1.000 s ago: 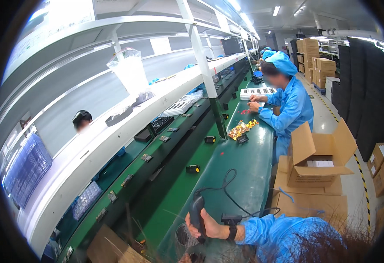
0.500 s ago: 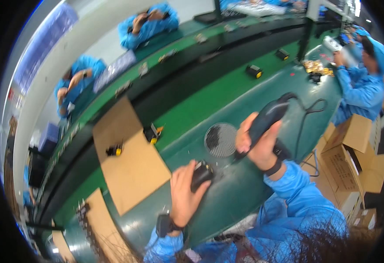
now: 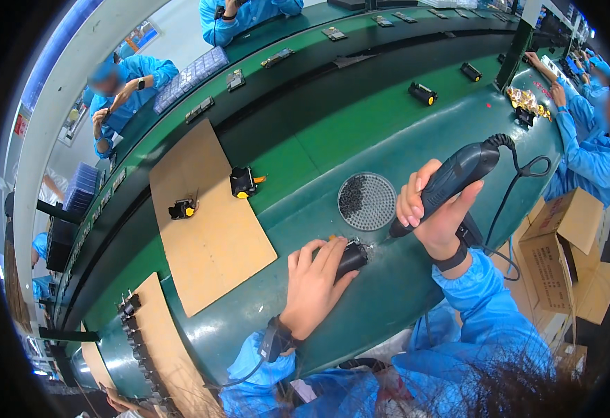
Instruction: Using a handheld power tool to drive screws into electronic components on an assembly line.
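My left hand (image 3: pixel 313 284) is closed round a short black cylindrical housing (image 3: pixel 353 258), holding it low over the green worktop (image 3: pixel 381 306). Some metal or wiring shows at the housing's far right end. My right hand (image 3: pixel 446 219) grips a dark corded electric screwdriver (image 3: pixel 462 171), tilted with its nose down to the left. Its thin bit points at the housing's right end; whether the two touch I cannot tell. Just beyond both hands lies a round ridged dish (image 3: pixel 368 202), its left part filled with small dark screws.
A cardboard sheet (image 3: pixel 214 244) at left carries two black-and-yellow assemblies (image 3: pixel 244 182). Similar units (image 3: pixel 423 93) lie on the green conveyor (image 3: pixel 305 146). The screwdriver's coiled cable (image 3: pixel 503 209) hangs at right, by an open carton (image 3: pixel 556 258). Co-workers in blue (image 3: pixel 590 153) sit right and across.
My left hand has turned the housing so its end faces right, towards the screwdriver. My right hand has brought the bit close to that end. The whole view has shifted.
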Demonstrator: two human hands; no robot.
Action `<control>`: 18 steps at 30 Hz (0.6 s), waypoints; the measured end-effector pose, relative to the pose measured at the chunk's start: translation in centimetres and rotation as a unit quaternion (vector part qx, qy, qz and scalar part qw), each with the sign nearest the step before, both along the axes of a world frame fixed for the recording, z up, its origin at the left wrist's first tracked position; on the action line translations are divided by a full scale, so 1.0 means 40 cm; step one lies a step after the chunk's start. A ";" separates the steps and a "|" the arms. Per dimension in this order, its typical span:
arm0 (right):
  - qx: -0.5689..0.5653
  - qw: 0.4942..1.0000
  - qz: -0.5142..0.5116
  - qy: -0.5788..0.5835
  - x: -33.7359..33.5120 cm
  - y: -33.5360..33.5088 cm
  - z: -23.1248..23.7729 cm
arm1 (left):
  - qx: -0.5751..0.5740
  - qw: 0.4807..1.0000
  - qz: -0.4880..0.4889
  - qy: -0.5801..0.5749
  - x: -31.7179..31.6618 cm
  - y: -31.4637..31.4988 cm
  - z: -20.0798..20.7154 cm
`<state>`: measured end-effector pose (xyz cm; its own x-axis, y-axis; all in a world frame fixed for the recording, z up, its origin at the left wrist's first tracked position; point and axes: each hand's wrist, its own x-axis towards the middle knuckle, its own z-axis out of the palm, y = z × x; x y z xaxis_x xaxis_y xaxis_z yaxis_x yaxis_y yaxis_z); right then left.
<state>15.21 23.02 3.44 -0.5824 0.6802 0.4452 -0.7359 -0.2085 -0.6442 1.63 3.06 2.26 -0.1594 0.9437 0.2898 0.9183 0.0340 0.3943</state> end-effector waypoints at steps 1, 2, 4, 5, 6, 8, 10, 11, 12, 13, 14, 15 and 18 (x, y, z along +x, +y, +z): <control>0.016 1.000 0.014 0.010 0.002 0.006 -0.001 | -0.006 1.000 -0.010 0.007 0.000 0.002 -0.001; 0.016 1.000 0.012 0.009 -0.002 0.004 0.003 | -0.005 1.000 -0.012 0.006 0.002 0.000 -0.003; 0.026 0.999 -0.034 -0.030 -0.013 -0.002 0.023 | -0.010 1.000 0.019 0.023 0.012 -0.012 -0.009; 0.027 0.999 -0.033 -0.030 -0.014 0.004 0.029 | -0.009 1.000 0.019 0.022 0.015 -0.021 -0.020; 0.043 0.998 -0.017 -0.030 -0.019 0.014 0.035 | -0.019 0.999 0.020 0.026 0.015 -0.029 -0.027; 0.069 0.997 0.003 -0.044 -0.022 0.027 0.057 | -0.030 0.999 0.026 0.031 0.018 -0.038 -0.042; 0.074 0.996 0.001 -0.056 -0.026 0.034 0.064 | -0.031 1.000 -0.003 -0.003 0.008 -0.032 -0.002; 0.080 0.995 0.000 -0.061 -0.036 0.038 0.055 | -0.036 0.999 0.010 0.002 -0.017 -0.036 0.007; 0.094 0.994 -0.018 -0.057 -0.037 0.045 0.052 | 0.001 1.000 0.014 -0.026 -0.040 -0.029 0.019; 0.093 0.994 -0.014 -0.055 -0.041 0.051 0.046 | 0.038 0.998 0.017 -0.054 -0.071 -0.020 0.030; 0.081 0.995 -0.019 -0.050 -0.043 0.051 0.046 | 0.061 0.996 0.053 -0.048 -0.117 -0.013 0.052; 0.071 0.996 -0.026 -0.046 -0.045 0.052 0.042 | 0.102 0.990 0.095 -0.007 -0.175 0.004 0.053; 0.048 0.997 -0.042 -0.044 -0.029 0.068 0.025 | 0.097 0.987 0.123 0.023 -0.398 0.105 0.034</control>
<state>14.03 25.74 4.44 -0.5642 0.6848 0.4612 -0.6884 -0.0818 -0.7207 -14.28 7.25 3.63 -0.3587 0.8046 0.4732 0.9091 0.1861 0.3727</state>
